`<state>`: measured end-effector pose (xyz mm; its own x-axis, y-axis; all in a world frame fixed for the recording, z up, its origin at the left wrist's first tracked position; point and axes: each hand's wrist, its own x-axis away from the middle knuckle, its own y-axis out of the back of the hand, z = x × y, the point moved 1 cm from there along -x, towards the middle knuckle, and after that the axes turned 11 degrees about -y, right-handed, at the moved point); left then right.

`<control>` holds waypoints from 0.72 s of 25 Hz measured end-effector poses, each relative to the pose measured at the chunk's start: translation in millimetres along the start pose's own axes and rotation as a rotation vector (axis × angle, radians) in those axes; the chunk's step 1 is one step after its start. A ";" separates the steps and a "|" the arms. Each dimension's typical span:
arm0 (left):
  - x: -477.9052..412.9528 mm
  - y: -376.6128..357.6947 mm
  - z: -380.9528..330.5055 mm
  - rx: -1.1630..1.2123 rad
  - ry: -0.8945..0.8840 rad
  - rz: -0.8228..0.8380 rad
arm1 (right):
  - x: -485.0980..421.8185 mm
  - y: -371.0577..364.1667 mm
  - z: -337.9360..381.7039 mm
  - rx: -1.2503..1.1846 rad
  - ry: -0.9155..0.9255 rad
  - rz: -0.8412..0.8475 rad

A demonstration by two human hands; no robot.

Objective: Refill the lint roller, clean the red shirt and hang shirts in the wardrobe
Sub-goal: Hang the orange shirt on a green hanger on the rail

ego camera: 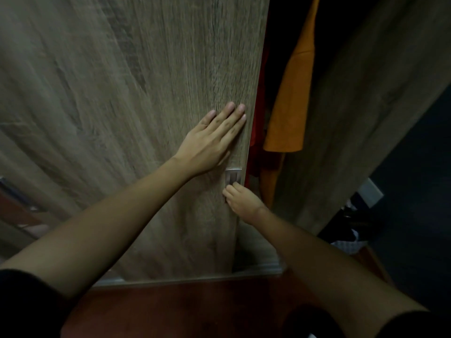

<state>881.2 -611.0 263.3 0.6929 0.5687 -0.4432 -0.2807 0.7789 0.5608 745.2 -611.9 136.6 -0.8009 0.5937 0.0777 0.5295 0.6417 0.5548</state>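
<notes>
A wood-grain wardrobe door [136, 98] fills the left and middle of the view. My left hand [214, 137] lies flat on it near its right edge, fingers together and straight. Lower down, my right hand [240, 200] has its fingertips at the small metal handle [233, 177] set into the door. In the narrow dark gap beside the door hang an orange shirt [290, 103] and, partly hidden behind the door's edge, a red shirt [256, 132]. No lint roller is in view.
The wardrobe's right side panel [361, 98] stands just right of the gap. A red-brown floor [195, 311] lies below. Dark clutter and a white wall plate [369, 192] sit at the far right.
</notes>
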 end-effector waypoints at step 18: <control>-219.6 3.2 -143.4 0.008 -0.073 -0.139 | 156.6 -166.8 -110.4 -0.082 -0.094 0.220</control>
<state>633.0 -695.5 262.1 0.7712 0.4344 -0.4653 -0.1736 0.8468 0.5027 500.6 -679.6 147.7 -0.6377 0.7594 0.1290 0.6604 0.4527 0.5991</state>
